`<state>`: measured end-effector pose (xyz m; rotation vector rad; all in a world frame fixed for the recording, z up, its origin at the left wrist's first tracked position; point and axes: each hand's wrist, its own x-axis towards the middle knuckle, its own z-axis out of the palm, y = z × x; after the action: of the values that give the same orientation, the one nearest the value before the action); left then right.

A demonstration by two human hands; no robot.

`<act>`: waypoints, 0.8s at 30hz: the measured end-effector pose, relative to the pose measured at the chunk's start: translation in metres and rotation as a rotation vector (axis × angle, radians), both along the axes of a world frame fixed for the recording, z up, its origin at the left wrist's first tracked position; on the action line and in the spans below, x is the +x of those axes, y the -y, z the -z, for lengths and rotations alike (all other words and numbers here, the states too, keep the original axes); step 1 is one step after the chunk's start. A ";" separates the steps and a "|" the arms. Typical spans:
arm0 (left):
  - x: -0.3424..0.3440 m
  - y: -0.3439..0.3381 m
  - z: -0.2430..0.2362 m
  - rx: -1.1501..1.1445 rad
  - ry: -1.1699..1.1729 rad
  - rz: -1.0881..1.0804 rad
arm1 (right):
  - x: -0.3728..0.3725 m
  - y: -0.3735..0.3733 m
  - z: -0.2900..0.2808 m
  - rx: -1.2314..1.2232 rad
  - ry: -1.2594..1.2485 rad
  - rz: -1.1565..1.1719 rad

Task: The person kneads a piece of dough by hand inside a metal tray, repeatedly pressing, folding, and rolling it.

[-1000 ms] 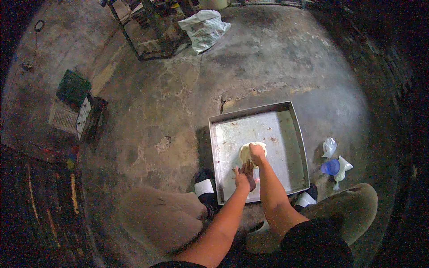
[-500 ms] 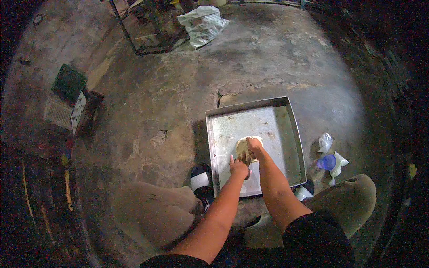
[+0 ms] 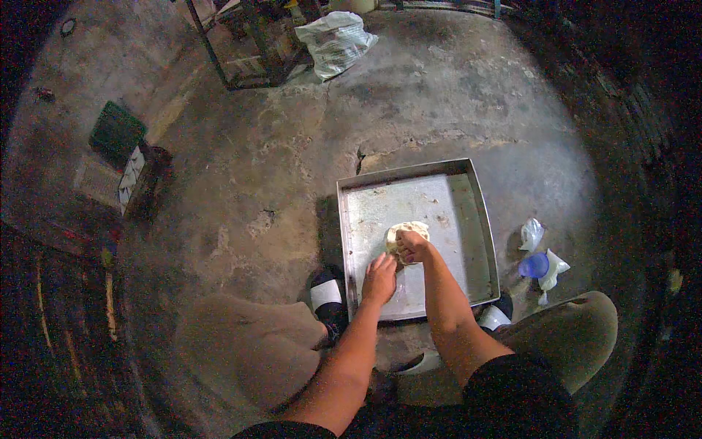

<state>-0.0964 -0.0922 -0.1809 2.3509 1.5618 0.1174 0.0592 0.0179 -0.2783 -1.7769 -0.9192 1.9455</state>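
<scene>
Touching dough (image 3: 417,227): right hand (image 3: 413,247), fingers curled, grip cannot be told
Left hand (image 3: 380,279): loosely spread, at dough's edge
Metal tray (image 3: 440,206): beneath dough

dough (image 3: 409,226): partly hidden by right hand (image 3: 414,247) | dark frame (image 3: 257,36): top cropped

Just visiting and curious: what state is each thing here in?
Dough-like lump: rounded, uneven.
Metal tray: open-topped, stained, lump inside.
Right hand: fingers curled, on the lump.
Left hand: fingers extended at the lump's near edge, contact unclear.
White sack: crumpled.
Blue container: contents unclear.
</scene>
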 end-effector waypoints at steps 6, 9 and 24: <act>0.002 -0.020 -0.016 0.127 0.420 -0.369 | -0.027 0.026 -0.043 0.361 0.517 -0.063; 0.003 -0.025 0.002 0.163 0.531 -0.451 | -0.026 0.027 -0.065 0.411 0.585 -0.111; 0.001 -0.030 -0.010 0.056 0.629 -0.516 | -0.050 0.048 -0.055 0.345 0.663 0.134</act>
<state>-0.0958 -0.0617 -0.1706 1.6340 1.7652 0.9219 0.0097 -0.0297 -0.2232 -2.2171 -1.2033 1.0265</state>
